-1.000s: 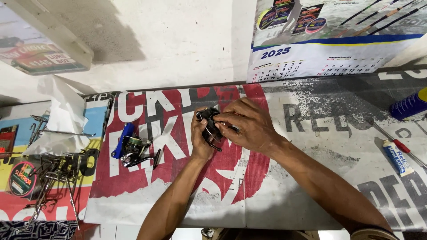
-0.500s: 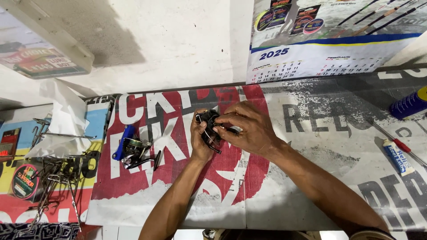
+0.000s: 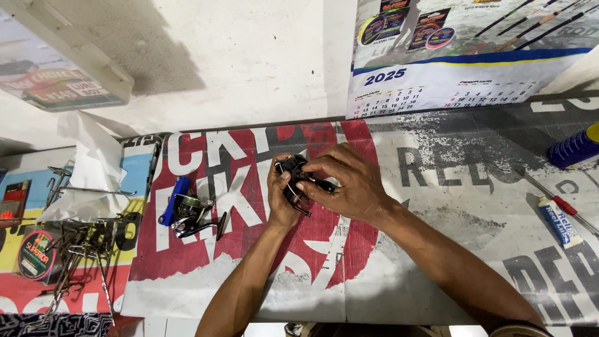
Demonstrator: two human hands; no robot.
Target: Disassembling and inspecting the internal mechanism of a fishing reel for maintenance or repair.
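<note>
Far left: a heap of thin bent metal wire parts (image 3: 75,249) lies on the printed banner table cover (image 3: 437,249), with a round dark spool with a green and red label (image 3: 35,254) at its left edge.
Above the heap: crumpled white tissue paper (image 3: 93,168) rests against the white wall (image 3: 249,62), just under a slanted white shelf edge (image 3: 68,43).
Left of centre: a fishing reel with a blue handle knob and dark metal body (image 3: 187,212) lies on its side on the red part of the cover, well apart from the hands.
Left hand: the left hand (image 3: 281,200) is curled, fingers cupped around the underside of a small black reel part with a thin wire bail (image 3: 296,178), thumb side up.
Held part: it sits between both hands, lifted just above the red print at the middle of the table.
Right hand: the right hand (image 3: 349,184) lies over the part from the right, fingers bent and pinching its black end, palm down.
Upper right: a wall calendar with pictures of line spools and rods (image 3: 449,68) hangs on the wall.
Far right: a small white tube with blue print and a red cap (image 3: 560,221) lies on the grey print, beside a thin metal rod (image 3: 543,187); a blue cylinder with a yellow end (image 3: 577,146) lies near the edge.
</note>
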